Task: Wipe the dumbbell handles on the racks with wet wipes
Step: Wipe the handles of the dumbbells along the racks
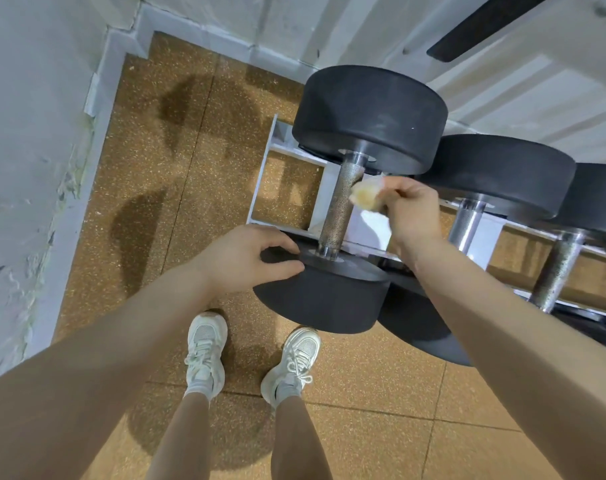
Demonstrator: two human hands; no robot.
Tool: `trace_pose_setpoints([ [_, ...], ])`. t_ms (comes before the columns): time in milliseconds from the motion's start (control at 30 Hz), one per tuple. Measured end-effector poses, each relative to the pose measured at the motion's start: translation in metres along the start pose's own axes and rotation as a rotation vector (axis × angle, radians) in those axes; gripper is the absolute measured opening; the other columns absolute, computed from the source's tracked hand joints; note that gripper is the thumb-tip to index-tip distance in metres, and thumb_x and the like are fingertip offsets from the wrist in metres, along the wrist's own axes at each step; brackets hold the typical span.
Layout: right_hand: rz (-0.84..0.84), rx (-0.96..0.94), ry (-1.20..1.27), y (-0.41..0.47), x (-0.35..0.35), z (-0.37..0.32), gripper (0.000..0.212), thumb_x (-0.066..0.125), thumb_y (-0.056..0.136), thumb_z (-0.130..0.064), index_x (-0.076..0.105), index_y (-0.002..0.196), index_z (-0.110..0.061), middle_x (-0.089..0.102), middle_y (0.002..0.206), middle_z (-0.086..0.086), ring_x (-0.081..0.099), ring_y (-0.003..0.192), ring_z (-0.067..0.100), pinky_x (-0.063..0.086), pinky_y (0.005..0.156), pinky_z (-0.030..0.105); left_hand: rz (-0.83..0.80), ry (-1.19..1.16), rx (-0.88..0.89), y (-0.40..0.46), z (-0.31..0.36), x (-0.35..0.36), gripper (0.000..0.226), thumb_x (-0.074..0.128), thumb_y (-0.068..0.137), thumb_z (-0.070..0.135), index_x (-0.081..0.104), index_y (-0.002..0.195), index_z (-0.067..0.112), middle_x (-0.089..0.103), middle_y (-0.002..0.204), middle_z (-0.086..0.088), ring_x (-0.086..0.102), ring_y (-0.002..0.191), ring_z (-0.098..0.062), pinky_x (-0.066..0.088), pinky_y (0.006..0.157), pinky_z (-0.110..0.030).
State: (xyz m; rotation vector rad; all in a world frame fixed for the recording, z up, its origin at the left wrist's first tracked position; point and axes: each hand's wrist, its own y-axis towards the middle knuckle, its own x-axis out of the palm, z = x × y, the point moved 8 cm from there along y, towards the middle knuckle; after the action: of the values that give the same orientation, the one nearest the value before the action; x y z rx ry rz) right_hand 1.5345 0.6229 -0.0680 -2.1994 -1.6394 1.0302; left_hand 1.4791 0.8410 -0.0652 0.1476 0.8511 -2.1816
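Speckled floor point(363, 393); right hand point(412, 216) hides wipe point(365, 195).

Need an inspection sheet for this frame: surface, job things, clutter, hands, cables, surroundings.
Surface: speckled brown floor, dark damp-looking patches.
Job's things: nearest dumbbell lies on the white rack; crumpled, yellowed wipe beside its knurled handle.
Clutter: nothing seen.
Hands: left hand rests on the dumbbell's near head; right hand pinches the wipe.
Cables: nothing seen.
Surroundings: peeling white wall at left, more dumbbells at right.
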Motion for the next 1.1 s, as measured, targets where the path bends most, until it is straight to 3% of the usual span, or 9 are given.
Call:
trace_pose_setpoints([
  [100,0.138,0.354,0.423,0.016,-0.006,0.036,0.029,0.047,0.083,0.013,0.062,0.105,0.000,0.059,0.075,0.007,0.052,0.064,0.016,0.049,0.056,0.017,0.007,0.056,0.021,0.008,0.005,0.001,0.057,0.056,0.060,0.071,0.068,0.098,0.031,0.059,0.095,0.023,0.053,0.089,0.003,0.041,0.080,-0.019],
  [267,-0.209,0.359,0.622,0.035,0.041,0.029,0.035,0.036,0.091,0.013,0.062,0.088,-0.011,0.064,0.075,0.000,0.053,0.064,0.007,0.046,0.054,0.010,-0.023,0.056,0.045,0.013,0.009,0.002,0.059,0.061,0.059,0.065,0.069,0.100,0.023,0.053,0.088,0.027,0.051,0.085,0.006,0.039,0.077,-0.019],
  [433,-0.448,0.323,0.044,0.022,0.048,0.061,0.036,0.038,0.085,0.018,0.062,0.077,-0.008,0.062,0.076,0.002,0.057,0.078,0.014,0.047,0.071,0.019,-0.026,0.090,0.025,0.013,0.009,0.002,0.057,0.065,0.062,0.065,0.069,0.100,0.023,0.053,0.089,0.026,0.052,0.090,-0.006,0.042,0.081,-0.027],
  [533,-0.612,0.255,-0.259,-0.012,0.046,0.069,0.016,0.045,0.075,0.021,0.060,0.073,0.016,0.059,0.072,0.014,0.054,0.070,0.021,0.044,0.071,0.024,-0.032,0.087,0.006,0.011,0.007,0.002,0.065,0.058,0.058,0.072,0.069,0.100,0.023,0.058,0.094,0.017,0.055,0.093,-0.009,0.045,0.083,-0.030],
  [633,-0.434,0.238,-0.297,-0.005,0.036,0.054,0.025,0.037,0.077,0.019,0.056,0.067,0.006,0.052,0.053,0.006,0.048,0.049,0.015,0.040,0.050,0.019,-0.046,0.098,-0.008,0.011,0.006,0.004,0.069,0.051,0.057,0.074,0.068,0.102,0.023,0.060,0.096,0.012,0.056,0.093,-0.010,0.046,0.086,-0.033],
  [767,-0.115,0.383,0.223,0.028,0.029,0.044,0.032,0.040,0.089,0.013,0.046,0.067,-0.011,0.044,0.067,0.005,0.040,0.059,0.014,0.038,0.055,0.023,-0.041,0.058,-0.004,0.011,0.009,0.004,0.058,0.061,0.063,0.060,0.068,0.104,0.019,0.057,0.094,0.015,0.054,0.093,-0.009,0.044,0.086,-0.030],
  [867,-0.115,0.394,0.457,0.028,0.037,0.041,0.029,0.037,0.090,0.015,0.055,0.084,-0.007,0.053,0.080,0.006,0.050,0.067,0.013,0.046,0.055,0.017,-0.023,0.033,0.005,0.010,0.009,0.005,0.057,0.056,0.063,0.055,0.068,0.104,0.018,0.057,0.096,0.014,0.054,0.093,-0.009,0.042,0.083,-0.026],
  [1000,-0.173,0.293,0.029,0.004,0.024,0.045,0.027,0.047,0.083,0.015,0.058,0.077,-0.008,0.054,0.074,0.004,0.049,0.064,0.014,0.048,0.076,0.019,-0.011,0.039,0.001,0.009,0.005,0.006,0.045,0.063,0.071,0.047,0.067,0.105,0.018,0.057,0.097,0.013,0.053,0.092,-0.007,0.040,0.079,-0.021],
  [1100,-0.275,0.198,-0.237,-0.025,0.021,0.050,0.038,0.046,0.081,0.017,0.054,0.056,-0.011,0.048,0.056,0.000,0.042,0.056,0.010,0.039,0.058,0.016,-0.034,0.041,-0.028,0.010,0.005,0.007,0.035,0.068,0.076,0.038,0.067,0.104,0.017,0.058,0.097,0.010,0.053,0.091,-0.009,0.042,0.079,-0.023],
])
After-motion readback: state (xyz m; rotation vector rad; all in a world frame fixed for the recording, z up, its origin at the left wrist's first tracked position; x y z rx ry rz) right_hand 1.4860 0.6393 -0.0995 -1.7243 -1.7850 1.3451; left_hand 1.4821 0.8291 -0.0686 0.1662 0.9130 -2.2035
